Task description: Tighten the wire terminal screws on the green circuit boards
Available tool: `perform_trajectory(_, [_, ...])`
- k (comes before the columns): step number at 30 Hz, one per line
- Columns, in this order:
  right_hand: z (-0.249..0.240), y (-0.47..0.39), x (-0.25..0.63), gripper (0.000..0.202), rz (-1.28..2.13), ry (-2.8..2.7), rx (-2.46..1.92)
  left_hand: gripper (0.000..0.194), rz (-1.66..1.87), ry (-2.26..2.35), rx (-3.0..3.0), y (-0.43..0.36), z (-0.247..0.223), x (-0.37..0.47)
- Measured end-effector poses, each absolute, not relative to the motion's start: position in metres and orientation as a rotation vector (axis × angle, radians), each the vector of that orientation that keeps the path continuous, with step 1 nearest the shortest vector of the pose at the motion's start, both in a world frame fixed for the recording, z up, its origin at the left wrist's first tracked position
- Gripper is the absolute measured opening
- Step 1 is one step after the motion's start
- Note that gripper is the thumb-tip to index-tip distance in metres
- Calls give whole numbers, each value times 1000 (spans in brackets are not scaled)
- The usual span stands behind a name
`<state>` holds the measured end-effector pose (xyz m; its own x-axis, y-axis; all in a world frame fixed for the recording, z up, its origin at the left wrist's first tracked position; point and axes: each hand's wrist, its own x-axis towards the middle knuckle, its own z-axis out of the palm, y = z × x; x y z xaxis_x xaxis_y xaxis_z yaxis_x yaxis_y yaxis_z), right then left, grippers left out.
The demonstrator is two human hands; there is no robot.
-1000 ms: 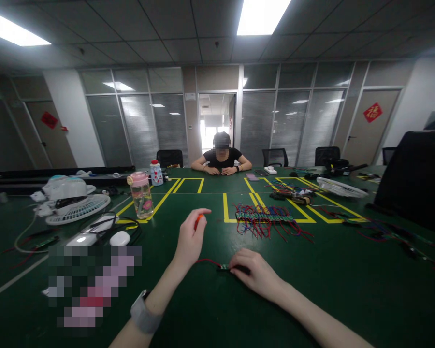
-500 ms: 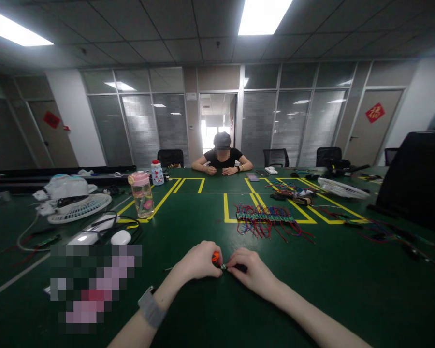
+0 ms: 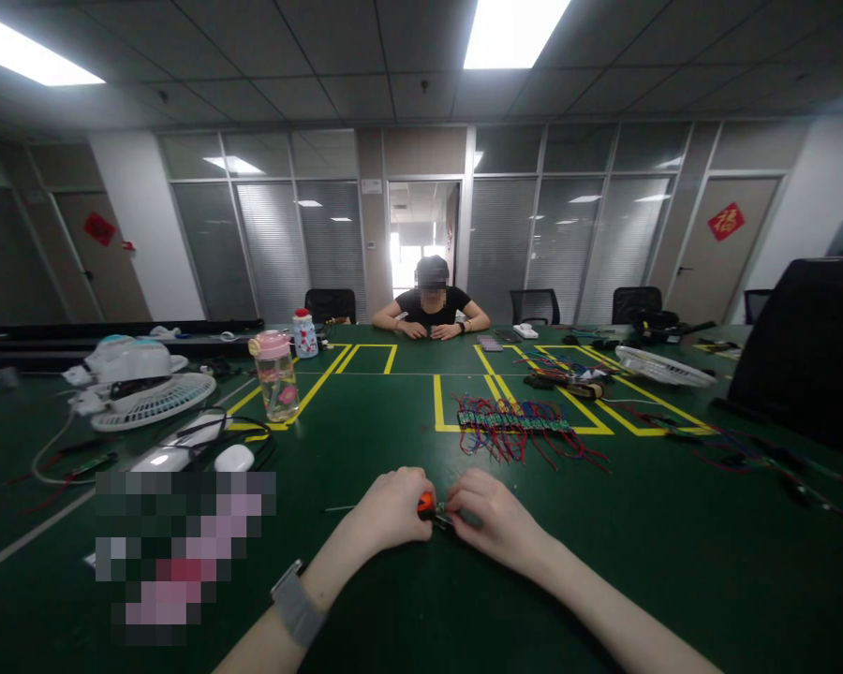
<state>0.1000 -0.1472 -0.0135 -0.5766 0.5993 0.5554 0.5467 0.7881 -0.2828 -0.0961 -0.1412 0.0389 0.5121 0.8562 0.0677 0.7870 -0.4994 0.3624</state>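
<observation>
Yellow tape (image 3: 438, 402) marked our green tabletop (image 3: 604, 552) in the head view. Our left hand (image 3: 399, 507) was wrapped around an orange object (image 3: 426, 504); our right hand (image 3: 486, 511) pinched a small circuit board (image 3: 441, 506), which sat between the two hands. Beyond lay a row of wired boards (image 3: 516, 421); a co-worker (image 3: 432, 304) sat opposite.

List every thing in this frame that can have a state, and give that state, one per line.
Left hand: closed around the orange tool
Right hand: pinching the small board
Orange tool: gripped, partly hidden
Small board: partly covered by fingers
Wired boards: in a row, wires splayed
Bottle: upright, lid on
Flask: upright, cap on
Right door: shut
Ceiling light: lit
</observation>
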Motion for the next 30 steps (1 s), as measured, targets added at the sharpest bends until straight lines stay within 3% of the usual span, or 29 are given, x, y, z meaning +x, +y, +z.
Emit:
perform_trajectory(4, [-15,-144,99,10,297,-2014,-944,37,441,1324,2451,-136,45,-106])
perform_trajectory(7, [-18,-142,96,9,625,-1807,-1012,55,742,1259,2340,-128,53,-116])
perform_trajectory(11, [-25,-144,88,11,913,-1714,-1036,41,1183,1329,2214,-119,60,-125])
perform_trajectory(14, [-29,-146,84,12,987,-1715,-1048,32,1324,1360,2181,-117,61,-127])
perform_trajectory(30, [-26,-150,89,6,823,-1771,-1093,27,1354,1390,2160,-122,63,-124])
